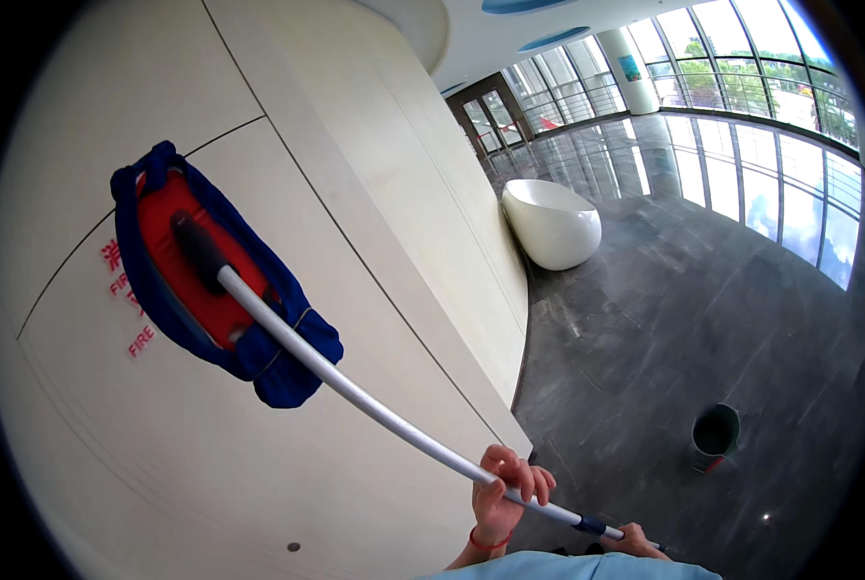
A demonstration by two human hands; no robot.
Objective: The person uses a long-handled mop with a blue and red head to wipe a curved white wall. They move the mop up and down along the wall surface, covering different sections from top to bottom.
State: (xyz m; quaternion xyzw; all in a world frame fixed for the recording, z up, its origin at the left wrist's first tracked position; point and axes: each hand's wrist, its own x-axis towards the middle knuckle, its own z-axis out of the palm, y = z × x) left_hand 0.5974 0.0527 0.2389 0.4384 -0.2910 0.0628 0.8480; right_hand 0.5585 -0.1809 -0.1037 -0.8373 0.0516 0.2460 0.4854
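A flat mop head (207, 275) with a red plate, wrapped in a dark blue cloth, lies against or close to the cream wall panel (374, 304); contact cannot be told. Its silver telescopic pole (396, 420) runs down to the lower right. My left hand (508, 489) is around the pole's middle part, with a red band at the wrist. Farther down, past the dark blue pole collar (590, 525), my right hand (632, 542) grips the lower end. Red fire lettering (140, 341) on the panel is partly hidden behind the mop head.
A dark bucket (716, 431) stands on the grey marble floor (642, 326) at the right. A rounded white seat or planter (555, 228) stands beside the wall. Farther back are double doors (492, 119), a round column (634, 76) and tall curved windows (737, 65).
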